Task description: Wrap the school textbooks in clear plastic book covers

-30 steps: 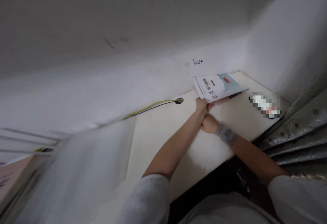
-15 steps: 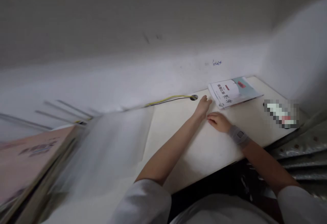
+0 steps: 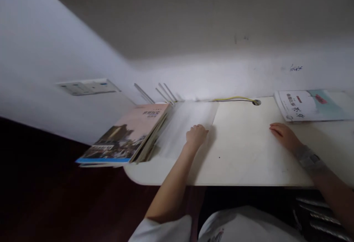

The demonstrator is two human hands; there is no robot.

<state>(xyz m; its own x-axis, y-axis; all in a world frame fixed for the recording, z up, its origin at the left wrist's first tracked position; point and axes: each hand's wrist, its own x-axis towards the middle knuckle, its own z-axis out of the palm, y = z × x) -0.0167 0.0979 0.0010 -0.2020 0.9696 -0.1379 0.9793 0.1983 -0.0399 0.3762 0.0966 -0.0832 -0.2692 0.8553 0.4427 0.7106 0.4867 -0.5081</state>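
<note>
My left hand is over the right part of a pale, thin sheet, its fingers curled in and nothing showing in them. Whether it touches the sheet I cannot tell. On the white desk rests my right hand, fingers loosely stretched and bent a little, holding nothing. A grey band with a dark square face circles that wrist. Just beyond the right hand lies a white and teal booklet. Left of the sheet sits a stack of books, a pink-covered one on top.
Several thin grey rods stand at the back left corner behind the books. A yellow cable runs along the wall into a round hole. On the left wall is a socket panel. The desk's front left corner is rounded.
The view has swung left, showing the whole book stack and the socket panel. My left hand has moved left, away from my right hand and the booklet, and its fingers have curled.
</note>
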